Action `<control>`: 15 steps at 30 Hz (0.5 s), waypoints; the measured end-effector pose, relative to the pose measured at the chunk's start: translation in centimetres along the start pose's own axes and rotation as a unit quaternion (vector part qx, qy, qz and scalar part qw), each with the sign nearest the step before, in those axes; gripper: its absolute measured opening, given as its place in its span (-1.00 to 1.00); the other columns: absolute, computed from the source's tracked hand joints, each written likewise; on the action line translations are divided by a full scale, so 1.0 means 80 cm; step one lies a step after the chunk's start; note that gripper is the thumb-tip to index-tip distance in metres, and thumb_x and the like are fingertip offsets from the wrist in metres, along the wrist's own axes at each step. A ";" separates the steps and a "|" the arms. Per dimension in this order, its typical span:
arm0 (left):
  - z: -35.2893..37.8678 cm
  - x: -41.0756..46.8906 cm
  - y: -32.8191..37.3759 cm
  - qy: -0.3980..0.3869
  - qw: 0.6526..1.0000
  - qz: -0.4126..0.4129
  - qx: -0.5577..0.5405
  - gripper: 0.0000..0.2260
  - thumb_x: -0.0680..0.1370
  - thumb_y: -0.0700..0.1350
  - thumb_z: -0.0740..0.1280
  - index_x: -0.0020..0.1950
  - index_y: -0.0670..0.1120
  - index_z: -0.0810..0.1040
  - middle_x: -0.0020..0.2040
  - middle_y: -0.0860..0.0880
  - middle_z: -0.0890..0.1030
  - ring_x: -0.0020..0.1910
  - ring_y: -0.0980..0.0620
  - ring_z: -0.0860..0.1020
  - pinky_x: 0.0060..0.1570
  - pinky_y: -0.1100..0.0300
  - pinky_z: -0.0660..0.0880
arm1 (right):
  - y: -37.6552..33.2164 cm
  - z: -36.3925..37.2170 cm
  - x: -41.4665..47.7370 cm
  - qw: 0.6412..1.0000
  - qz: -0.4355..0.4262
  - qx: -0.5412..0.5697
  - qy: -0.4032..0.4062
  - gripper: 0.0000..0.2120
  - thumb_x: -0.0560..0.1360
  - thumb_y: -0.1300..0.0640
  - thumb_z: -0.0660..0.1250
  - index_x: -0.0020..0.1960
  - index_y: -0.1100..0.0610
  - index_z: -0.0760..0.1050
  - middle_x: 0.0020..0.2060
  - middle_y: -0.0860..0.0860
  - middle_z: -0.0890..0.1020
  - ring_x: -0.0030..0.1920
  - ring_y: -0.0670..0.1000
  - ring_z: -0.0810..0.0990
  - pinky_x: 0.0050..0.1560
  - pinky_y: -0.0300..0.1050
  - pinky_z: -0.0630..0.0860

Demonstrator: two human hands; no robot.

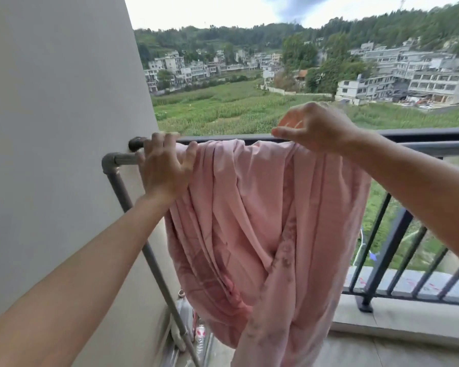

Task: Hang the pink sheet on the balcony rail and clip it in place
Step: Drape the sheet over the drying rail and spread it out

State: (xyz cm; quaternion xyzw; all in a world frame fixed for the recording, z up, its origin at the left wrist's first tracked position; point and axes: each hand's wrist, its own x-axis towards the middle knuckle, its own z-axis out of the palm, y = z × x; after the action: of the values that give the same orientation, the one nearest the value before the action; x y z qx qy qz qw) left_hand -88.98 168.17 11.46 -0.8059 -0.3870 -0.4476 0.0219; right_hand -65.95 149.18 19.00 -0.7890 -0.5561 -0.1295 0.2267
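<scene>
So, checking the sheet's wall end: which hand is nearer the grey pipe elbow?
Left. The left hand is just right of the grey pipe elbow, gripping the pink sheet; the right hand is far off, above the rail, holding an orange clip.

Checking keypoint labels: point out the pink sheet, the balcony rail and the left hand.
pink sheet (263, 207): head view, middle of the draped folds.
balcony rail (421, 132): head view, bare top bar right of the sheet.
left hand (164, 168): head view, back of the hand.
</scene>
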 end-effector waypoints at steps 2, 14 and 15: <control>0.010 -0.053 -0.015 0.009 1.000 -0.009 -0.007 -0.34 0.52 0.31 0.21 0.47 -0.08 0.25 0.48 -0.15 0.26 0.48 -0.15 0.20 0.39 -0.14 0.11 | -0.030 0.026 -0.027 0.998 -0.040 -0.030 -0.038 -0.42 0.43 -0.40 0.26 0.25 -0.03 0.52 0.07 -0.01 0.65 0.00 0.07 0.62 -0.02 0.00 0.56; -0.061 0.016 -0.046 0.092 0.976 -0.072 -0.184 -0.69 0.55 -0.24 0.18 0.30 -0.15 0.41 0.12 -0.19 0.61 0.11 -0.23 0.55 0.04 -0.02 0.44 | -0.021 0.037 -0.037 0.982 0.113 -0.030 0.146 -0.72 0.59 0.04 0.18 0.18 0.03 0.60 0.01 0.12 0.69 -0.02 0.21 0.63 -0.17 -0.07 0.42; -0.072 0.045 -0.054 0.095 0.980 -0.082 -0.157 -0.68 0.55 -0.22 0.17 0.31 -0.11 0.40 0.16 -0.19 0.60 0.16 -0.24 0.53 0.08 -0.04 0.42 | -0.008 0.023 -0.025 0.976 0.151 -0.013 0.154 -0.69 0.56 0.07 0.18 0.19 0.04 0.61 0.03 0.11 0.69 0.01 0.19 0.63 -0.13 -0.07 0.48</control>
State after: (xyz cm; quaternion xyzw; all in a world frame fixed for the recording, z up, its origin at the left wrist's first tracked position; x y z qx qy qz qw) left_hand -94.73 171.15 16.21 -0.7182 -0.3734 -0.5777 -0.1047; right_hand -67.33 148.62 16.59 -0.8377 -0.3868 -0.2210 0.3158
